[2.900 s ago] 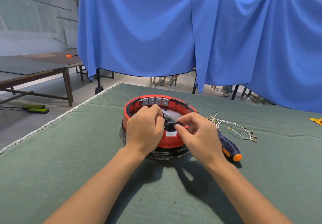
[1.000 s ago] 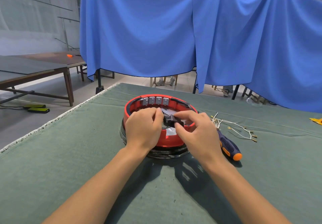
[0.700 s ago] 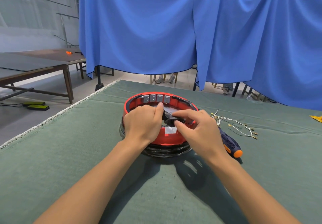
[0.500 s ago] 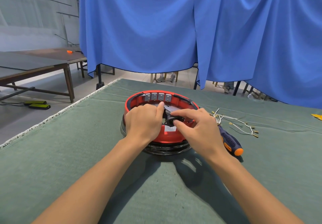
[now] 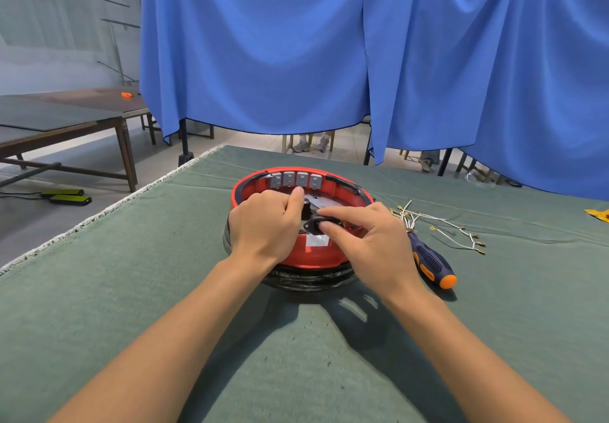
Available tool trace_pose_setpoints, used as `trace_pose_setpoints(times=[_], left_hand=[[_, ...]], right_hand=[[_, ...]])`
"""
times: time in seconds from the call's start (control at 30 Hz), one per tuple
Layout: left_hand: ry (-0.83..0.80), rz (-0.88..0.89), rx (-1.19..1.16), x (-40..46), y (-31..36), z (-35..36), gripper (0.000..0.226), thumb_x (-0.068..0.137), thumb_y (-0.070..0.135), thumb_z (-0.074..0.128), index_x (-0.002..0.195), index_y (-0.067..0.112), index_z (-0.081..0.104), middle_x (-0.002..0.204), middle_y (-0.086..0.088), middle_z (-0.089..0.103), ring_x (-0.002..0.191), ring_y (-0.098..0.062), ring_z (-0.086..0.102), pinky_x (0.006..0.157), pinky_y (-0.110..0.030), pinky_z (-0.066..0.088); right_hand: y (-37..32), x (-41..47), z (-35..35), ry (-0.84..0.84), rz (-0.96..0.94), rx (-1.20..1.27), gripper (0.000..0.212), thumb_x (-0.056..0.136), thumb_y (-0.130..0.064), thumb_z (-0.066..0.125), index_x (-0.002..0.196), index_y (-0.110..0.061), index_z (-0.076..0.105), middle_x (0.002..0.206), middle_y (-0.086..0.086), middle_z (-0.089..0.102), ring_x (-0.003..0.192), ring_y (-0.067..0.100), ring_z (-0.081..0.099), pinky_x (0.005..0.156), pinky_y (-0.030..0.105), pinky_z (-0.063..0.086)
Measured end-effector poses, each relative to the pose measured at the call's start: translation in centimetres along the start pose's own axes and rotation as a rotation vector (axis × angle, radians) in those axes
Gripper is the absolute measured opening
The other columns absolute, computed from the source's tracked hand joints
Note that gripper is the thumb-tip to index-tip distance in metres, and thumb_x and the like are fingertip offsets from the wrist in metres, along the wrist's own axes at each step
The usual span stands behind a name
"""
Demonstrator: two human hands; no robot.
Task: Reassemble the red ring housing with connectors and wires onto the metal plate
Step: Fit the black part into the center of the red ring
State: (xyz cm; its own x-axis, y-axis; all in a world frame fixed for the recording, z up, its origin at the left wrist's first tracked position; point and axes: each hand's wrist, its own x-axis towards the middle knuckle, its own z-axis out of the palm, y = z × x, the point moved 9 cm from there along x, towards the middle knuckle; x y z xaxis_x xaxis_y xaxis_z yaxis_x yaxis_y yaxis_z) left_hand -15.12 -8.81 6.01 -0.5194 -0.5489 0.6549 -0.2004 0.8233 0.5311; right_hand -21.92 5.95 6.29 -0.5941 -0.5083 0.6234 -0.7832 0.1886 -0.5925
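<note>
Red ring housing [image 5: 316, 258] sits on the green table [image 5: 131, 291], near its middle, stacked on a dark round base [image 5: 306, 282] whose rim shows beneath it. Metal plate [image 5: 324, 203] is visible inside the ring, mostly covered by the hands. Four grey connectors [image 5: 295, 179] stand side by side along the far inner wall, apparently already seated. Left hand [image 5: 263, 228] is curled into a loose fist over the left part of the ring, thumb extended upward and touching a small dark part at the centre; whether the other fingers grip anything cannot be told. Right hand [image 5: 365, 238] reaches in from the right, index finger and thumb pinched on a small black connector piece [image 5: 313, 225] just above the near inner wall, above a pale patch on that wall. Judged step: fitting this black piece into its seat at the near side of the housing, with the left hand steadying the ring. Loose white wires [image 5: 438, 228] with terminal ends lie on the table to the right, apart from the housing, so wiring is not yet done. Screwdriver [image 5: 431, 266] with blue and orange handle lies just beside the right wrist, untouched. Next move likely calls for aligning the black piece squarely and pressing it in without tilting the ring; then wires, then fastening.
</note>
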Motion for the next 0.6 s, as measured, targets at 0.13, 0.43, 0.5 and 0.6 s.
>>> trace_pose_setpoints(times=[0.13,0.43,0.5,0.6], left_hand=[[-0.006,-0.059,-0.103,0.2,-0.5,0.0,0.069,0.086,0.051,0.023,0.054,0.004,0.062,0.056,-0.006,0.063,0.058,-0.018,0.057,0.059,-0.022,0.035],[-0.049,-0.022,-0.067,-0.1,0.1,0.1,0.061,0.085,0.057,0.032,0.043,0.017,0.051,0.040,0.005,0.048,0.045,-0.012,0.046,0.052,-0.026,0.031],[-0.044,-0.001,-0.050,-0.2,0.2,0.0,0.056,0.085,0.054,0.036,0.041,0.022,0.048,0.038,0.007,0.044,0.042,-0.010,0.041,0.050,-0.027,0.027],[-0.022,-0.019,-0.120,-0.1,0.0,-0.2,0.061,0.085,0.051,0.032,0.047,0.009,0.054,0.045,-0.003,0.052,0.047,-0.017,0.048,0.054,-0.031,0.035]], right_hand=[[-0.5,-0.2,0.0,0.010,-0.046,-0.011,0.021,0.079,-0.024,0.074,0.098,-0.033,0.075,0.084,-0.009,0.068,0.083,0.008,0.052,0.076,0.037,0.051],[-3.6,-1.9,-0.8,0.221,-0.335,-0.224,0.016,0.079,-0.021,0.071,0.093,-0.020,0.077,0.083,-0.009,0.074,0.070,0.020,0.060,0.055,0.036,0.054],[-3.4,-1.9,-0.8,0.225,-0.305,-0.201,0.016,0.079,-0.022,0.071,0.094,-0.022,0.077,0.081,-0.011,0.074,0.070,0.019,0.060,0.055,0.034,0.054],[-3.1,-1.8,-0.8,0.238,-0.270,-0.171,0.016,0.078,-0.024,0.071,0.093,-0.025,0.077,0.076,-0.013,0.072,0.069,0.016,0.059,0.055,0.032,0.053]])
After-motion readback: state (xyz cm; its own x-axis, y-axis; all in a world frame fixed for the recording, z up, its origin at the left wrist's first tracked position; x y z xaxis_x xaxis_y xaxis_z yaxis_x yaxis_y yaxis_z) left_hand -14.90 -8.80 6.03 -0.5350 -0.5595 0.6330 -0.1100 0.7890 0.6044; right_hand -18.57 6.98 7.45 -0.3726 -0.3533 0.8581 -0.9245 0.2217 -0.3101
